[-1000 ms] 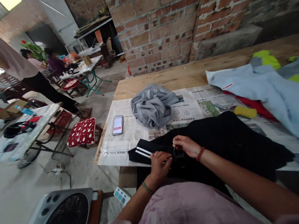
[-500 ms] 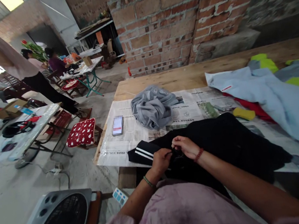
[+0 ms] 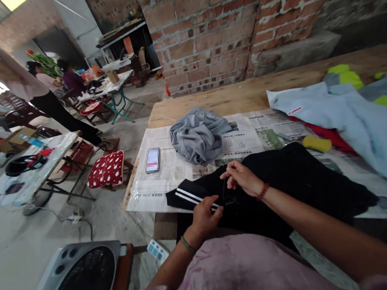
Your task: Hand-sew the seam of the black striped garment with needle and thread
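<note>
One wooden table (image 3: pixel 260 89) spreads beneath everything here, covered in newspaper (image 3: pixel 161 184) (how many sheets, I cannot count). On it lie one black garment (image 3: pixel 285 177) with two white stripes (image 3: pixel 188 196) at one end, one light blue cloth (image 3: pixel 351 116), one bunched gray cloth (image 3: pixel 196 138), one phone (image 3: pixel 153 160) and one yellow block (image 3: pixel 317 144). Two hands work at the black garment, each wrist wearing one bracelet.

Compared with half a second ago, the right hand (image 3: pixel 245 180) sits a little higher and farther from the left hand (image 3: pixel 205 217); the left fingers, bunched then, now lie flatter over the striped end. The larger cloths lie as they did.

The black garment lies on the near edge of the table, directly under the left fingers and below the right ones. The left thumb and forefinger touch it, slightly parted; how firmly they hold it, I cannot tell. The right fingertips are curled close together above it, by a thin dark strand (image 3: pixel 223 191); whether they pinch it, I cannot tell.
</note>
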Demonstrator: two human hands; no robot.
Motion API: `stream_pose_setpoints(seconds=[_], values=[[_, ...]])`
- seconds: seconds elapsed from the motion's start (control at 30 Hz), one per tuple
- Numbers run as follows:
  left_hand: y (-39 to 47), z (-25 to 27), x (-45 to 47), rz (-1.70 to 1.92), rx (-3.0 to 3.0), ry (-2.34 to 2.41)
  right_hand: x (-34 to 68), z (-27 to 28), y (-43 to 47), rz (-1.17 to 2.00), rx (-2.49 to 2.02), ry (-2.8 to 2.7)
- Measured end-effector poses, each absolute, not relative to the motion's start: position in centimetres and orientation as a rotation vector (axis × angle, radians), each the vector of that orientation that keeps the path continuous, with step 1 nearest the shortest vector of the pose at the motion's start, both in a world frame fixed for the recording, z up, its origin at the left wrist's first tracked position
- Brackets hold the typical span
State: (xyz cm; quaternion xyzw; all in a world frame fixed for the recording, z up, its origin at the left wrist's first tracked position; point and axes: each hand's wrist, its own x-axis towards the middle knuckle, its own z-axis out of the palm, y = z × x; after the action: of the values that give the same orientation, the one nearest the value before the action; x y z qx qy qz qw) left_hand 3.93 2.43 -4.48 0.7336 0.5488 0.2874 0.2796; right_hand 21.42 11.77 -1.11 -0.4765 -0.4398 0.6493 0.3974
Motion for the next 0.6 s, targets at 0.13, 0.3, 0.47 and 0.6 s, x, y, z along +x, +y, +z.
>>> stream_pose_setpoints(seconds=[0.13, 0.3, 0.47, 0.6], values=[[1.7, -4.8, 4.1, 0.590, 2.093, 1.510, 21.0, -0.6, 11.0, 1.833, -1.050, -0.998], [2.2, -6.0, 4.4, 0.517, 2.045, 1.639, 20.5, -0.8, 10.1, 1.460, -0.883, -1.597], [2.7, -6.4, 4.4, 0.544, 2.052, 1.635, 22.1, -2.6, 11.2, 0.355, -0.466, -2.485], [2.7, -6.5, 4.3, 0.561, 2.044, 1.626, 23.9, -3.3, 13.5, -0.047, -0.431, -2.592]])
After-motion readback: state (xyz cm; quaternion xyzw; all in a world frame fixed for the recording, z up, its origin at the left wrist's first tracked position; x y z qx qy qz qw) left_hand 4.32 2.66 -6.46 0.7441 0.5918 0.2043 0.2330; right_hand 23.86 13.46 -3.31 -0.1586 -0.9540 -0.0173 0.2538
